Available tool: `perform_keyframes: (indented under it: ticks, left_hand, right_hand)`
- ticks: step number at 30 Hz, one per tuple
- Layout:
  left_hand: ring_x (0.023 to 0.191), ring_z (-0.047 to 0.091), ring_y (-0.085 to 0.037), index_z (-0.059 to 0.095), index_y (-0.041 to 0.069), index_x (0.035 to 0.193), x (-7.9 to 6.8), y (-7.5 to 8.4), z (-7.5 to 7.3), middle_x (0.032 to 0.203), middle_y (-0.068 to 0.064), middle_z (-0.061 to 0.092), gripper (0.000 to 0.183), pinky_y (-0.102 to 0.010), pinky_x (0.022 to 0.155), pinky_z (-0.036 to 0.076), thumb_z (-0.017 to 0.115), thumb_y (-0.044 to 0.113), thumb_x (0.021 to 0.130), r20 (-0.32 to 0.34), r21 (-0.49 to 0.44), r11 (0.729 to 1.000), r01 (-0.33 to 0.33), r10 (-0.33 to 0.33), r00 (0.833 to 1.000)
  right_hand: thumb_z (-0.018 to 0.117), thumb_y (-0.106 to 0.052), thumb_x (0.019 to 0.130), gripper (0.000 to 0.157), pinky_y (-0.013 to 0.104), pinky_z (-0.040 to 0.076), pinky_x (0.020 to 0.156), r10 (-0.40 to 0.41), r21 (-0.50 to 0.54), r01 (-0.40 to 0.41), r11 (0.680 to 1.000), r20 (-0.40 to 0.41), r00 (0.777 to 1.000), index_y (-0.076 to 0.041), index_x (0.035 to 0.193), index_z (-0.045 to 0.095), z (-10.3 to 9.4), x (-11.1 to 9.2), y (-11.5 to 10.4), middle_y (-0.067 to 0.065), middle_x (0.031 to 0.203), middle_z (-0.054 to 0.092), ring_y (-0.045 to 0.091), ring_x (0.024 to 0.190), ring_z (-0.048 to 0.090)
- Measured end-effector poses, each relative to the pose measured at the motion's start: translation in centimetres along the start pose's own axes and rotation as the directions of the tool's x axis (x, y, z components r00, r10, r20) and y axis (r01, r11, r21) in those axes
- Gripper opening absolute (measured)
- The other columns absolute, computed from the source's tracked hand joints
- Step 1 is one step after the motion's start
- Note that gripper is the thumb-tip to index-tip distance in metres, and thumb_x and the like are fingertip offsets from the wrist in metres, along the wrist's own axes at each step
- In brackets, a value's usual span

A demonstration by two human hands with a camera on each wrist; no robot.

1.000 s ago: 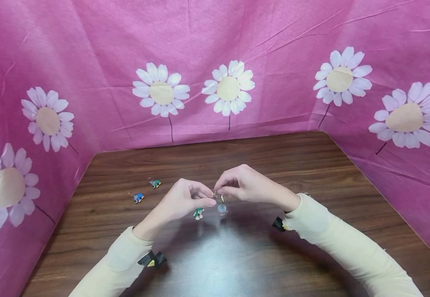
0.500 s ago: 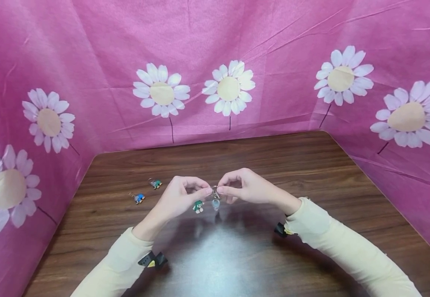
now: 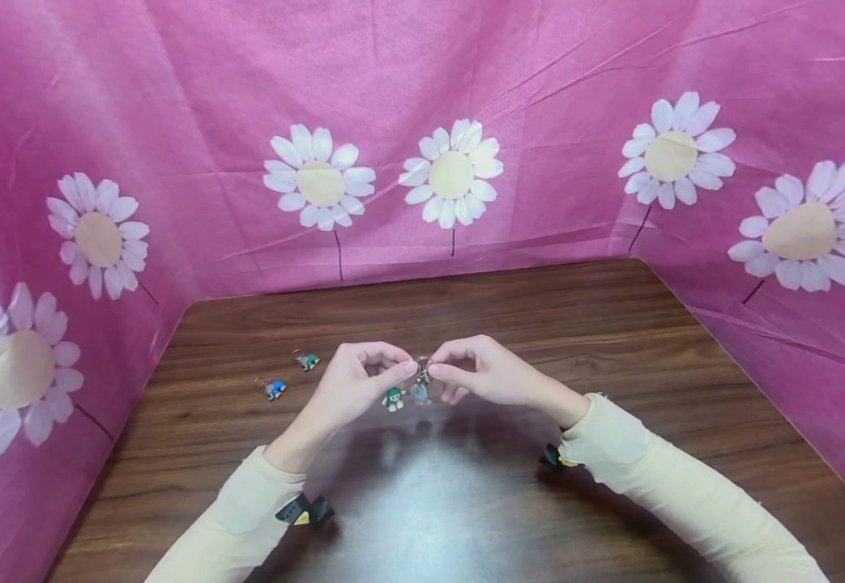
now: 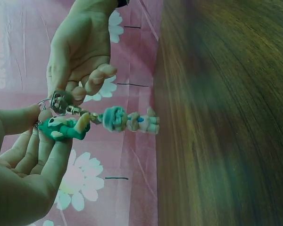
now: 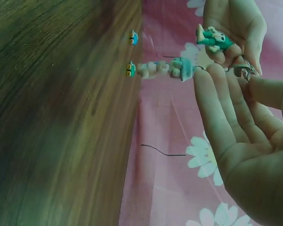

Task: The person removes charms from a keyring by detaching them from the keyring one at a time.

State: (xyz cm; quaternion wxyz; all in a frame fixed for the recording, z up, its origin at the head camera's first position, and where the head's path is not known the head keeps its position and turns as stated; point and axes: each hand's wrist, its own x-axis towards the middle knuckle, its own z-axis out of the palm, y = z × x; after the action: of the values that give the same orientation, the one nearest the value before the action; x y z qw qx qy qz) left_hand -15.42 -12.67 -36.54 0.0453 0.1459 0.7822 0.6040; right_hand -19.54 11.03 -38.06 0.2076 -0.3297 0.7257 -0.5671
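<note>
Over the middle of the table, my left hand (image 3: 352, 389) and right hand (image 3: 491, 371) face each other, fingertips nearly meeting. Between them is a metal key ring (image 3: 424, 361), pinched from either side by thumb and fingers. A green figure keychain (image 4: 63, 128) hangs by my left fingers. Beside it, a figure keychain with a pale blue hat (image 4: 115, 119) dangles from a metal clasp (image 4: 61, 102) at the ring. In the right wrist view, my right fingers partly cover the clasp. How the rings link is too small to tell.
Left of my hands, a blue figure keychain (image 3: 274, 389) and a green-and-grey one (image 3: 309, 361) lie on the brown wooden table (image 3: 539, 308). Pink cloth (image 3: 539, 48) with daisies surrounds the table's back and sides.
My hands have drawn closer and now hold the ring between them slightly higher. The pale-blue-hatted keychain has shifted left, nearer the green one. The two keychains on the table have stayed put.
</note>
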Motion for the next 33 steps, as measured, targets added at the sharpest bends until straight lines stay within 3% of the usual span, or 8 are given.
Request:
perform_keyframes:
  ticks: [9, 16, 19, 27, 33]
  left_hand:
    - [0.063, 0.068, -0.019, 0.076, 0.001, 0.099, -0.2, -0.2, 0.6, 0.078, -0.007, 0.074, 0.018, -0.026, 0.055, 0.055, 0.078, 0.017, 0.091, 0.063, 0.002, 1.000, 0.025, -0.025, 0.998]
    - [0.062, 0.068, -0.020, 0.075, 0.001, 0.100, -0.1, 0.5, 1.1, 0.081, -0.008, 0.075, 0.018, -0.028, 0.055, 0.056, 0.077, 0.016, 0.091, 0.063, -0.008, 1.000, 0.022, -0.021, 0.998]
    - [0.063, 0.068, -0.021, 0.075, 0.000, 0.100, -0.1, 0.5, 1.1, 0.081, -0.008, 0.075, 0.018, -0.027, 0.056, 0.056, 0.078, 0.016, 0.091, 0.053, -0.019, 1.000, 0.024, -0.023, 0.998]
    - [0.067, 0.069, -0.021, 0.076, 0.001, 0.098, -0.3, 0.0, 0.9, 0.079, -0.006, 0.074, 0.017, -0.027, 0.059, 0.055, 0.078, 0.017, 0.091, 0.028, 0.031, 0.999, 0.009, -0.010, 1.000]
    - [0.073, 0.072, -0.026, 0.077, 0.002, 0.098, -0.3, -0.1, 0.5, 0.084, -0.009, 0.076, 0.017, -0.027, 0.061, 0.057, 0.078, 0.017, 0.091, 0.023, 0.069, 0.997, -0.041, 0.040, 0.999]
  right_hand:
    - [0.060, -0.011, 0.103, 0.014, 0.047, 0.061, 0.065, -0.058, 0.052, 0.062, 0.997, -0.082, 0.995, 0.001, 0.103, 0.066, 0.5, -0.8, 0.5, 0.027, 0.083, 0.066, 0.026, 0.067, 0.068]
    - [0.058, -0.015, 0.105, 0.017, 0.046, 0.060, 0.059, -0.035, 0.180, 0.061, 0.982, -0.146, 0.989, 0.001, 0.108, 0.064, 1.0, -1.6, 0.3, 0.031, 0.087, 0.062, 0.021, 0.062, 0.066]
    - [0.057, -0.016, 0.105, 0.019, 0.046, 0.060, 0.059, -0.036, 0.203, 0.063, 0.977, -0.136, 0.990, 0.001, 0.109, 0.063, 1.1, -1.7, 0.3, 0.026, 0.087, 0.063, 0.020, 0.063, 0.066]
    - [0.057, -0.013, 0.105, 0.019, 0.046, 0.060, 0.060, -0.061, 0.178, 0.074, 0.981, -0.077, 0.995, 0.005, 0.106, 0.065, 1.5, -1.1, 0.0, 0.030, 0.086, 0.062, 0.019, 0.064, 0.066]
    - [0.058, -0.017, 0.105, 0.022, 0.048, 0.061, 0.065, 0.020, 0.180, -0.018, 0.984, -0.008, 1.000, 0.004, 0.106, 0.066, 1.6, -0.5, -0.4, 0.029, 0.087, 0.061, 0.019, 0.066, 0.066]
